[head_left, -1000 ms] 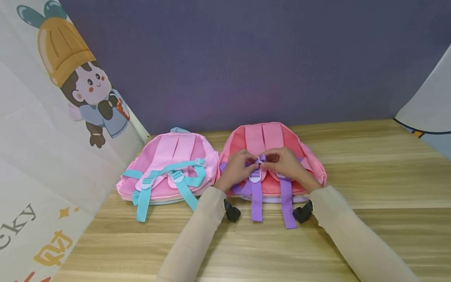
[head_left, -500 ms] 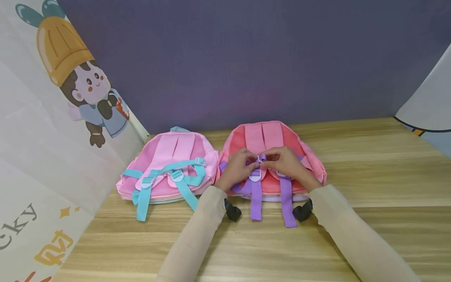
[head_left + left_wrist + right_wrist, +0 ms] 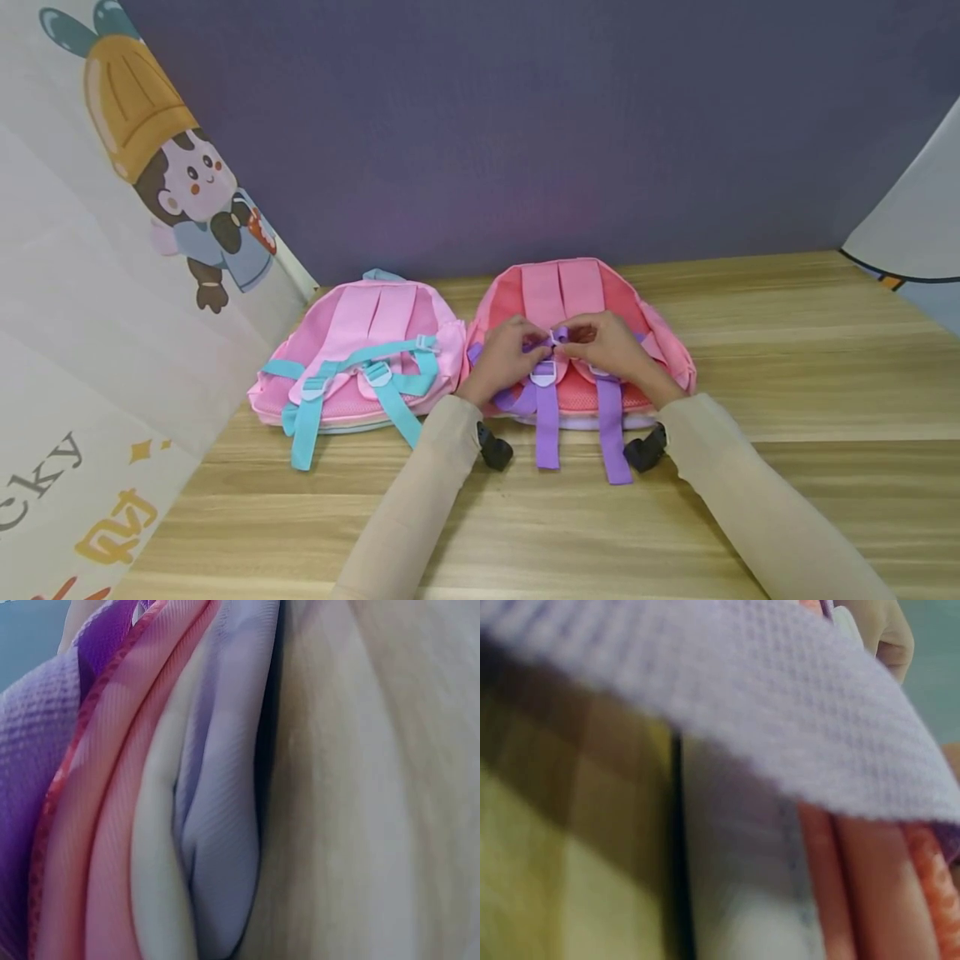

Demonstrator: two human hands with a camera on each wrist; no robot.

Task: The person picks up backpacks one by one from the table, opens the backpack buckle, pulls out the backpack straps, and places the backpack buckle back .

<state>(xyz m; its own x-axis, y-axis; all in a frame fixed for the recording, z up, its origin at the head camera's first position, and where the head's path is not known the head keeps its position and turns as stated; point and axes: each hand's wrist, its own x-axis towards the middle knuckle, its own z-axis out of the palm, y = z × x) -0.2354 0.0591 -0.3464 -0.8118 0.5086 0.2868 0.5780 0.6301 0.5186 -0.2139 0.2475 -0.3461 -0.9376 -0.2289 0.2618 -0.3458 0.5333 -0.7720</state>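
Note:
A coral-pink backpack (image 3: 562,292) lies with its shoulder straps facing up in the head view. Over its middle, my left hand (image 3: 504,358) pinches a purple strap (image 3: 528,343) beside a small white buckle (image 3: 556,337). From the other side my right hand (image 3: 611,346) pinches a loop of the same strap, thumb and forefinger bent together. The fingertips hide part of the buckle. Two purple strap ends (image 3: 547,437) hang over the bag's lower edge. Close up, the left wrist view has the bag's layered edge (image 3: 112,825); a blurred purple strap (image 3: 780,697) crosses the right wrist view.
Left of it, touching, lies a light pink backpack (image 3: 360,333) with teal straps (image 3: 306,433). Both rest on a wood-grain table (image 3: 300,533) against a dark wall (image 3: 540,133). A printed white panel (image 3: 90,275) stands at left. Black wrist mounts (image 3: 495,447) sit near both cuffs.
Both hands stay at the buckle, with only slight finger movement. The purple strap ends shift by a hair. The light pink backpack keeps its place.

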